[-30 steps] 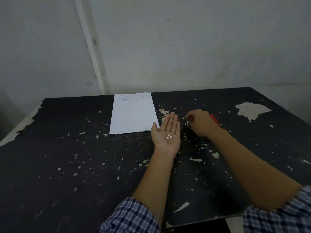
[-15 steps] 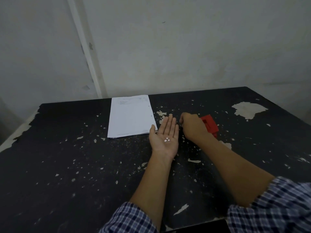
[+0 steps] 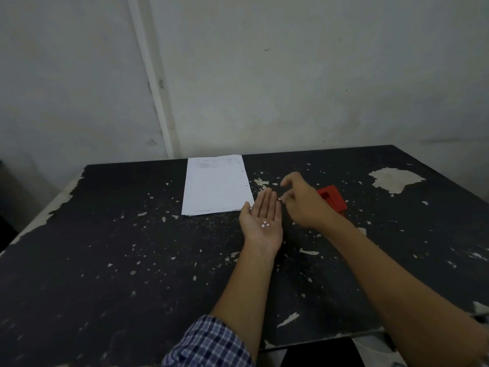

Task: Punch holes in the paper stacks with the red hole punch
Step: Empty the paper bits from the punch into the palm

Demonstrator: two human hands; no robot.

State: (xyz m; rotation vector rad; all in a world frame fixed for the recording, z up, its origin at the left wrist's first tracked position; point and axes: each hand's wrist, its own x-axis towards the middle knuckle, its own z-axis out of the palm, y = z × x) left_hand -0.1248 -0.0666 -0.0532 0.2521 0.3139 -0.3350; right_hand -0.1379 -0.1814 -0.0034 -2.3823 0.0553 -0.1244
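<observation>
A white paper stack with two punched holes on its right edge lies flat on the black table. The red hole punch sits to the right, partly hidden behind my right hand. My left hand lies palm up with straight fingers beside the stack's near right corner, carrying three small white paper dots. Just right of my left fingertips, my right hand is lifted off the table and pinches a tiny white paper dot between thumb and a finger, with the index finger raised.
The table's black top is chipped, with pale flecks all over and a large bare patch at the far right. A white wall stands right behind the table. The near table edge runs under my forearms.
My right hand has lifted from the table by the punch and come toward my left fingertips with a paper dot. More of the punch shows. The left hand stayed palm up.
</observation>
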